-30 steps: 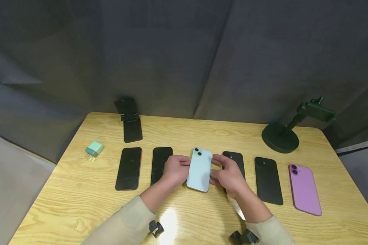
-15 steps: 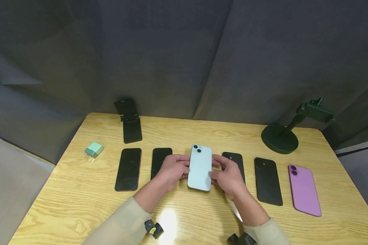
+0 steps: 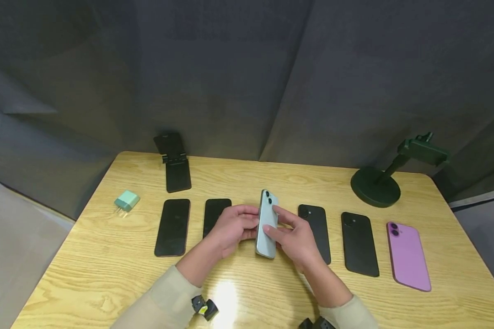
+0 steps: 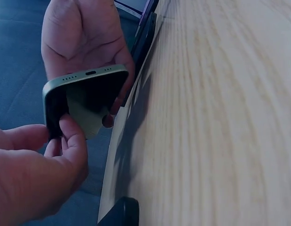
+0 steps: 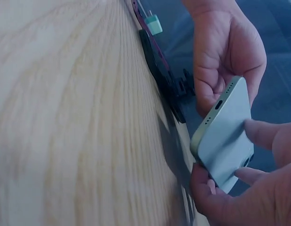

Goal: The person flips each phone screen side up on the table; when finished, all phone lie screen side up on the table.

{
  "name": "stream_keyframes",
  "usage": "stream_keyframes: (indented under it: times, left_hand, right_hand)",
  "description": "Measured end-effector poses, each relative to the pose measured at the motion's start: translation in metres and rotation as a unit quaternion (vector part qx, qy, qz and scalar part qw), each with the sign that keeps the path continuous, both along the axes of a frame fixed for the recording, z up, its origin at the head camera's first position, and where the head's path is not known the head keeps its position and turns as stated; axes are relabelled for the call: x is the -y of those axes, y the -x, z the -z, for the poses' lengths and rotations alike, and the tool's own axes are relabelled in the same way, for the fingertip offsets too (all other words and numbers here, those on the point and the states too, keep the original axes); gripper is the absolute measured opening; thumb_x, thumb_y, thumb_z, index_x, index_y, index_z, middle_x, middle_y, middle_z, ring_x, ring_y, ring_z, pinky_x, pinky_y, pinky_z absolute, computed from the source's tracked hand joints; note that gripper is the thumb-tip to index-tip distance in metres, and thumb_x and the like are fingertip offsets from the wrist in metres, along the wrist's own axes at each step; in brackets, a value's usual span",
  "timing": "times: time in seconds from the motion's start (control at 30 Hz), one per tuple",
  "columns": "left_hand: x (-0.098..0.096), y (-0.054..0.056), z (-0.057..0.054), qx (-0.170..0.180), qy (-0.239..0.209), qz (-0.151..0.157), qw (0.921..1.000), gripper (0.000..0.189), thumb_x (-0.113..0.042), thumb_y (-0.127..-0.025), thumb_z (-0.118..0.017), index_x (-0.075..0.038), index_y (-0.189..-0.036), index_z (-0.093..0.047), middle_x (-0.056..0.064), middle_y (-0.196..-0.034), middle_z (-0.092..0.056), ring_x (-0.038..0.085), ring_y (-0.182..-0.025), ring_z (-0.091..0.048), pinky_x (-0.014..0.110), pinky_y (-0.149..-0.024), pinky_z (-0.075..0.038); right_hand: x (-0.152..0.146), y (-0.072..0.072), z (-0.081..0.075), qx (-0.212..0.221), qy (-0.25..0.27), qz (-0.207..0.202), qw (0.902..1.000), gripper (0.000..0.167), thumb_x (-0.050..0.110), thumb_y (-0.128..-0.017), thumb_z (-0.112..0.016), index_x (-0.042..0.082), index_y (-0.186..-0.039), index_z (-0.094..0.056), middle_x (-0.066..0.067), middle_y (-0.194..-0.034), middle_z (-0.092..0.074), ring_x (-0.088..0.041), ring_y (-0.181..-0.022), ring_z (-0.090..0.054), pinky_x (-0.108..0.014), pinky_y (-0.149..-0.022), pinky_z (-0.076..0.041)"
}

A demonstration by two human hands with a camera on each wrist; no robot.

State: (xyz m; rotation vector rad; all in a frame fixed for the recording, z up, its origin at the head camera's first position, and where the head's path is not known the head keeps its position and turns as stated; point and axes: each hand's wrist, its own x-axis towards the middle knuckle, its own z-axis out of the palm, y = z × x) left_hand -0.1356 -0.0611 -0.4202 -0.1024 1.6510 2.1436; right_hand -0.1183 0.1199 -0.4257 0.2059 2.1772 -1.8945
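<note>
A light blue phone (image 3: 267, 226) stands tilted just over the middle of the table, its back with two camera lenses turned right in the head view. My left hand (image 3: 236, 226) holds its left edge, thumb at the edge and fingers against the dark screen side in the left wrist view. With thumb and forefinger on the back, my right hand (image 3: 292, 240) grips the other long edge; the right wrist view shows more fingers (image 5: 204, 188) under that edge. The charging port end of the phone (image 5: 218, 106) points toward me.
Black phones (image 3: 172, 227) (image 3: 215, 214) lie to the left, two more (image 3: 317, 228) (image 3: 360, 244) and a pink phone (image 3: 409, 256) to the right. Behind them are a folding black stand (image 3: 178, 173), a mint charger plug (image 3: 127, 200) and a dark green stand (image 3: 376, 187).
The light blue phone has come up from lying flat and turned onto its edge, its back now facing right. My right thumb and forefinger have moved from its side onto its back.
</note>
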Motion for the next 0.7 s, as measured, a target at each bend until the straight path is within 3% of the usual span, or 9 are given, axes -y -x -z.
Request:
stream_keyframes:
  times: [0.17, 0.27, 0.43, 0.57, 0.7]
  left_hand:
    - [-0.001, 0.0, 0.003, -0.02, 0.019, 0.001, 0.9996, 0.024, 0.003, -0.097, -0.059, 0.007, -0.12, -0.063, 0.02, -0.108, -0.066, 0.025, -0.093, -0.068, 0.037, -0.081, -0.056]
    - [-0.002, 0.001, 0.006, -0.043, 0.073, -0.009, 0.9964, 0.019, -0.004, -0.097, -0.064, 0.002, -0.115, -0.068, 0.014, -0.103, -0.068, 0.024, -0.092, -0.068, 0.039, -0.081, -0.057]
    - [-0.003, 0.0, 0.009, -0.078, 0.171, -0.029, 0.9818, 0.025, -0.014, -0.096, -0.069, -0.001, -0.117, -0.07, 0.006, -0.101, -0.069, 0.02, -0.092, -0.067, 0.042, -0.08, -0.056]
    - [-0.005, 0.001, 0.011, -0.088, 0.213, -0.037, 0.9723, 0.037, -0.022, -0.093, -0.075, 0.002, -0.12, -0.068, 0.006, -0.102, -0.068, 0.019, -0.093, -0.066, 0.037, -0.077, -0.055]
    - [-0.009, -0.002, 0.009, -0.086, 0.245, -0.046, 0.9647, 0.036, -0.028, -0.087, -0.081, -0.002, -0.109, -0.07, 0.004, -0.09, -0.068, 0.018, -0.083, -0.065, 0.033, -0.07, -0.055]
  right_hand:
    - [0.003, -0.002, 0.0, -0.002, 0.043, -0.018, 0.9989, 0.065, 0.018, -0.09, -0.077, 0.014, -0.149, -0.049, -0.02, -0.135, -0.053, -0.029, -0.11, -0.064, -0.041, -0.081, -0.055]
    - [0.004, -0.003, 0.001, -0.002, 0.076, -0.023, 0.9968, 0.064, 0.018, -0.09, -0.077, 0.018, -0.148, -0.05, -0.02, -0.136, -0.052, -0.03, -0.11, -0.064, -0.044, -0.084, -0.055]
    - [0.003, -0.005, 0.001, -0.018, 0.12, -0.049, 0.9914, 0.063, 0.014, -0.093, -0.073, 0.019, -0.15, -0.048, -0.02, -0.14, -0.05, -0.033, -0.117, -0.06, -0.048, -0.09, -0.052]
    - [0.001, -0.005, 0.002, -0.023, 0.182, -0.085, 0.9794, 0.062, 0.009, -0.098, -0.065, 0.016, -0.154, -0.04, -0.022, -0.145, -0.047, -0.034, -0.125, -0.054, -0.049, -0.093, -0.05]
    - [0.0, -0.005, 0.006, -0.021, 0.251, -0.111, 0.9614, 0.059, 0.007, -0.102, -0.058, 0.015, -0.156, -0.035, -0.023, -0.145, -0.047, -0.034, -0.125, -0.054, -0.051, -0.092, -0.05]
